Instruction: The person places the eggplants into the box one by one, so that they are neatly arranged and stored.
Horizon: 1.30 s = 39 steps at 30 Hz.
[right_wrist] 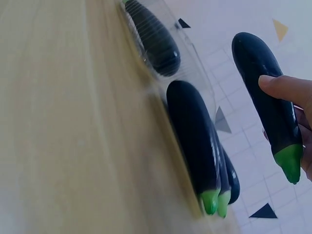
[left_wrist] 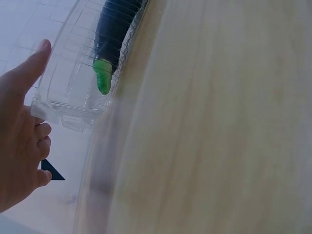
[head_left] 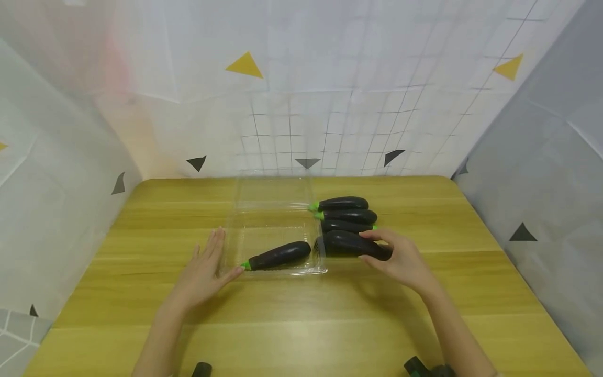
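My right hand (head_left: 400, 259) grips a dark purple eggplant (right_wrist: 263, 87), thumb on one side and fingers on the other. In the right wrist view it hangs above the tabletop, green stem end toward the palm. A clear plastic clamshell container (head_left: 237, 230) lies with its lid (head_left: 273, 191) folded back. Inside its near side lies one eggplant (head_left: 280, 255), stem pointing left. My left hand (head_left: 202, 272) rests against the container's left near corner, fingers extended along the side and thumb at the front edge. Three more eggplants (head_left: 350, 216) lie side by side right of the container.
A wood-grain table (head_left: 301, 324) carries everything. White sheeting (head_left: 188, 120) with grid lines and triangles stands behind it and along both sides. Dark objects (head_left: 202, 369) poke in at the bottom edge of the head view, near both forearms.
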### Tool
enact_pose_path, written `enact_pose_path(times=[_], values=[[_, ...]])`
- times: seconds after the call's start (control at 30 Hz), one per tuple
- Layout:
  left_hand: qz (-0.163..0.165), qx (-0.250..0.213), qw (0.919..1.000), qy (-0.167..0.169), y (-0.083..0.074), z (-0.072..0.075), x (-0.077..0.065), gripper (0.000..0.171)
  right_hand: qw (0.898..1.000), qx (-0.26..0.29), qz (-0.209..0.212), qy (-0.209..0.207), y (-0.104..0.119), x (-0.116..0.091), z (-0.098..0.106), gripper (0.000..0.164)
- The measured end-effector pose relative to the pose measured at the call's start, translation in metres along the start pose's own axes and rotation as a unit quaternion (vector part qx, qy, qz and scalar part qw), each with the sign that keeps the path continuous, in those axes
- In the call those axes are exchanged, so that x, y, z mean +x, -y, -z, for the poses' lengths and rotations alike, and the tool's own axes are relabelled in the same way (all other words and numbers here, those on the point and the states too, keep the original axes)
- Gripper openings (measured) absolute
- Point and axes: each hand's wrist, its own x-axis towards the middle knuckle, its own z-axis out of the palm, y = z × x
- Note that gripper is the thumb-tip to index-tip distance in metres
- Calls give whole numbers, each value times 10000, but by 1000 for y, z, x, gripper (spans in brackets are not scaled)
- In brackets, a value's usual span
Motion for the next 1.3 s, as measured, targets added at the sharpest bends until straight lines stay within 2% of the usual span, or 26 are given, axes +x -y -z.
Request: enact_pose_path(times=[0.33,0.57,0.83,1.1,1.3], values=[[-54,-16,10000,7,1,-1,2,101,9981,-156,548,-239,9,15,-4,46],[17,-267,9996,71,1,2,2,101,9964,-154,808,-221,15,27,-5,45],[123,-839,9962,187,4,-1,0,102,9956,187,898,-189,23,37,-11,46],[14,-862,9961,171,4,-1,-1,101,9948,142,1006,-54,30,57,-22,46],[-22,-859,9962,146,3,-1,-1,100,9942,472,956,136,32,69,-34,45]])
